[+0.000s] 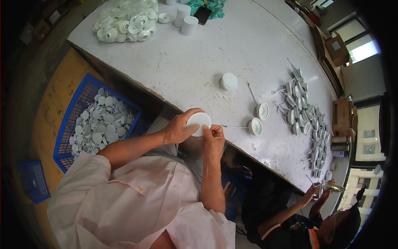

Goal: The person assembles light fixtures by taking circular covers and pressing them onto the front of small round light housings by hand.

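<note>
At the table's near edge, my left hand grips a white round cap from the side, its thumb across the face. The thumb of my right hand presses on the cap's lower right rim, and its other fingers are curled in; what is behind the cap is hidden. Just right of my hands, two white round cups with thin stems or wires, one nearer and one farther, lie on the table. A white cylinder stands beyond them.
Left of me, a blue basket holds many white disc-topped pieces. A clear bag of white round parts, white cylinders and a phone sit far left. Rows of stemmed cups lie right, near a co-worker handling a part.
</note>
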Tool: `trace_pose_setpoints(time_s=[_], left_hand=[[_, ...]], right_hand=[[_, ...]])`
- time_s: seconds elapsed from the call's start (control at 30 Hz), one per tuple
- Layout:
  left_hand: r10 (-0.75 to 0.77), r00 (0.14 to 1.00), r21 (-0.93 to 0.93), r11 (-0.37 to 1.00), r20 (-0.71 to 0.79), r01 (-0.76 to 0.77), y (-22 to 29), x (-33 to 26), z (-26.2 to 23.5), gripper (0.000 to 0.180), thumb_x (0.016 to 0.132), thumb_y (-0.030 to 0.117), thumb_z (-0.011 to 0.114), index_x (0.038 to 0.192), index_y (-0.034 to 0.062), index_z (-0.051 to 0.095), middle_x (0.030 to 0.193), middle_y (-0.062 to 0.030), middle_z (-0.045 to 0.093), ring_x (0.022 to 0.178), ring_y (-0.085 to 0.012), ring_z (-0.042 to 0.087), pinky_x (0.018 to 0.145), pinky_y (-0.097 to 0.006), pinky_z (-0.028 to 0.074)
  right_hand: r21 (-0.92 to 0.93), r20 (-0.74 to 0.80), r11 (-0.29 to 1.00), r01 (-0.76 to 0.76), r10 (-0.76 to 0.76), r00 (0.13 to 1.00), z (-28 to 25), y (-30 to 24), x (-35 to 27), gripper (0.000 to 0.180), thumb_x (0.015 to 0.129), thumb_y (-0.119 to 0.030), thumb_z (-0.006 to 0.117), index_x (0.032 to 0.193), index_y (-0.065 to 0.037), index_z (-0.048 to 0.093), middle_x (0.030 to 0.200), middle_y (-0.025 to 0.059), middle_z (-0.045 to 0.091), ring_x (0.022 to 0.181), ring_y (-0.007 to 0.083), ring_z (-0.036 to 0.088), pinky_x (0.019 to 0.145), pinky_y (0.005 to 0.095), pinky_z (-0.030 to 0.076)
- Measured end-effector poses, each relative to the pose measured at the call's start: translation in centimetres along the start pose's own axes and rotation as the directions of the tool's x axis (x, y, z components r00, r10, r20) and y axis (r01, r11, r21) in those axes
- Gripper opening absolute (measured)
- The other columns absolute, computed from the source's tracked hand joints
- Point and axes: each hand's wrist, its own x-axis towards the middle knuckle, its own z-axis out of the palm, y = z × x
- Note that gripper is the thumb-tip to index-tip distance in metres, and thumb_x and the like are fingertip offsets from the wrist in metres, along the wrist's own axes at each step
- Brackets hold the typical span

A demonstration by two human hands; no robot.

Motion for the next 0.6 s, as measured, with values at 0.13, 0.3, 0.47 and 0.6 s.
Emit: trace_pose_setpoints(time_s=[0.13,0.3,0.47,0.6], left_hand=[[0.018,1.000,-0.005,1.000,-0.006,-0.018,-0.4,-0.1,0.3,0.045,0.083,0.011,0.056,0.126,0.0025,0.046,0.105,-0.0202,0.063,0.096,-0.0281,0.063,0.084,-0.037,0.049],[-0.022,0.997,-0.085,0.996,0.079,0.029,-1.0,0.6,-0.1,0.042,0.087,0.007,0.055,0.128,0.0030,0.046,0.108,-0.0100,0.061,0.097,-0.0147,0.058,0.083,-0.029,0.049],[-0.320,0.939,-0.446,0.864,-0.129,0.233,-3.3,-2.6,-6.1,0.035,0.089,0.015,0.058,0.122,0.0034,0.050,0.097,-0.0083,0.063,0.077,-0.0114,0.063,0.058,-0.021,0.049],[-0.529,0.803,-0.623,0.734,-0.276,0.270,-8.2,-7.3,-13.7,0.027,0.094,0.023,0.050,0.114,0.0057,0.052,0.091,-0.0092,0.065,0.061,-0.0156,0.064,0.043,-0.022,0.042]], right_hand=[[0.023,0.019,1.000,0.004,-0.004,1.000,-0.3,0.4,0.0,0.023,0.081,-0.005,0.068,0.090,-0.002,0.048,0.079,0.0064,0.055,0.065,0.0128,0.055,0.054,0.0236,0.048],[-0.177,-0.047,0.981,0.075,-0.084,0.995,-0.1,-0.1,-0.5,0.023,0.081,-0.005,0.068,0.096,0.000,0.051,0.078,0.0053,0.055,0.063,0.0123,0.054,0.054,0.0233,0.047],[-0.640,-0.105,0.672,0.373,-0.557,0.824,-3.3,-2.2,-0.2,0.038,0.079,-0.005,0.071,0.112,0.000,0.052,0.090,0.0074,0.055,0.078,0.0154,0.055,0.067,0.0248,0.046],[-0.953,-0.052,0.183,0.240,-0.882,0.468,-10.4,-3.1,3.8,0.068,0.074,-0.016,0.077,0.129,0.003,0.044,0.126,0.0182,0.047,0.113,0.0270,0.048,0.091,0.0396,0.041]])
